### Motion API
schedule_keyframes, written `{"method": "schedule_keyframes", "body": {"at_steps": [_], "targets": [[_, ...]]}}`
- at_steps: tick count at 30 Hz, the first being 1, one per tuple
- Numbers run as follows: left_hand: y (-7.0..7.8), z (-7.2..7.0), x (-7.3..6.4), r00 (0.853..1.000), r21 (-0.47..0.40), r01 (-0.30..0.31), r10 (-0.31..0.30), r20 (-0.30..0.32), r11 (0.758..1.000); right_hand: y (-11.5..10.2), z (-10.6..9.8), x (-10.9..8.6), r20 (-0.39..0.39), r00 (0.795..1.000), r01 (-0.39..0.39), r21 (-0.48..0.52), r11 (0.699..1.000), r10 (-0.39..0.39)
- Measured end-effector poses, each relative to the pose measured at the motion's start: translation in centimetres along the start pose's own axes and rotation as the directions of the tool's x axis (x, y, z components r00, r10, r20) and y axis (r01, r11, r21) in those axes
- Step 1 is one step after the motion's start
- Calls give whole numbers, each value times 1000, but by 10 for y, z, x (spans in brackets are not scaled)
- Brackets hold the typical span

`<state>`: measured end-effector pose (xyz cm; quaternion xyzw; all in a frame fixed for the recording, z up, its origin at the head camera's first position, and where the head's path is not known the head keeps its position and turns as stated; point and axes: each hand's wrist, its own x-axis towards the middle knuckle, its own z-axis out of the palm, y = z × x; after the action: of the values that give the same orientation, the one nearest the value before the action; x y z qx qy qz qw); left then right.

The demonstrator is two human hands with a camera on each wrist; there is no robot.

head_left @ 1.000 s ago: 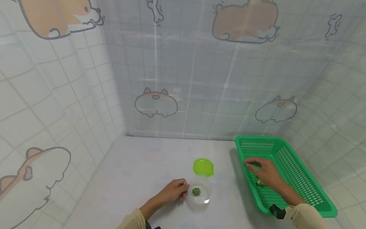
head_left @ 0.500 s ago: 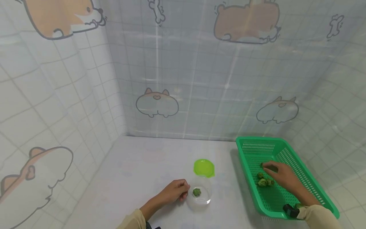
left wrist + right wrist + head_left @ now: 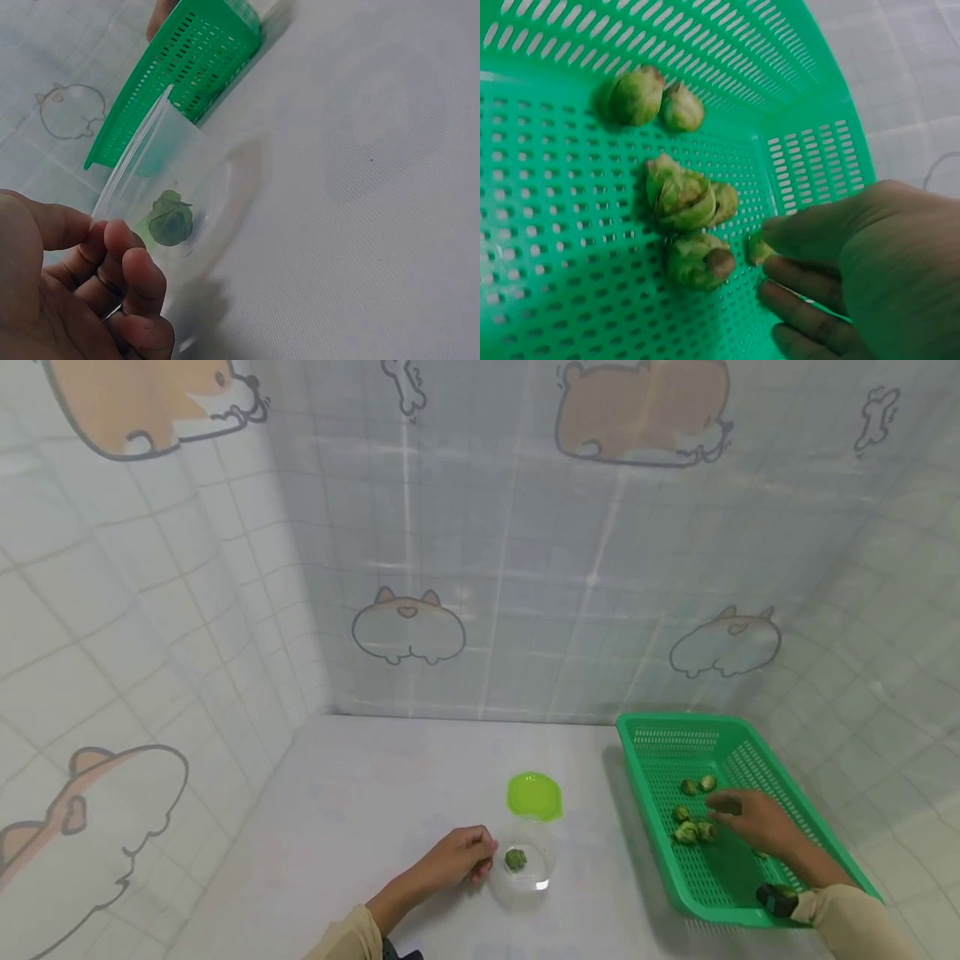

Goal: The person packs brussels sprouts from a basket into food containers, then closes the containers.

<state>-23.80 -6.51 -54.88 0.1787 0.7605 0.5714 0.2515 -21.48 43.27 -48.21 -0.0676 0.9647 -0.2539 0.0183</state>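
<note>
My left hand (image 3: pixel 459 860) pinches the rim of a clear plastic container (image 3: pixel 202 150) standing on the table. One green Brussels sprout (image 3: pixel 171 219) lies inside it. Over the green basket (image 3: pixel 637 777) reaches my right hand (image 3: pixel 757 822), fingers loosely extended. Below it in the basket lie several Brussels sprouts (image 3: pixel 682 196), some yellowish. In the right wrist view, one sprout (image 3: pixel 759 247) shows right at the thumb tip, partly covered by it.
Behind the container lies a lime-green lid (image 3: pixel 534 797). The slotted basket stands at the right of the white table (image 3: pixel 375 793). A tile-patterned curtain (image 3: pixel 480 543) with dog drawings encloses the back and sides.
My right hand has moved rightward from over the basket's left side, uncovering several sprouts. My left hand stays at the container's rim.
</note>
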Motion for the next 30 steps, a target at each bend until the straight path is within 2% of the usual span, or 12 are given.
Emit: {"method": "schedule_keyframes", "body": {"at_steps": [6, 12, 20, 30], "targets": [[-1, -1, 1, 1000, -17, 0, 0, 4, 1000, 6, 2, 6, 115, 993, -9, 19, 1000, 7], [-2, -1, 1, 1000, -12, -1, 1, 3, 1000, 5, 3, 11, 173, 985, 28, -27, 999, -23], [-4, 0, 2, 1000, -9, 2, -2, 1, 1000, 4, 6, 16, 185, 980, 90, -66, 994, -76], [-4, 1, 2, 1000, -15, 8, -8, -8, 1000, 9, 10, 15, 186, 981, 64, -44, 997, -55]]}}
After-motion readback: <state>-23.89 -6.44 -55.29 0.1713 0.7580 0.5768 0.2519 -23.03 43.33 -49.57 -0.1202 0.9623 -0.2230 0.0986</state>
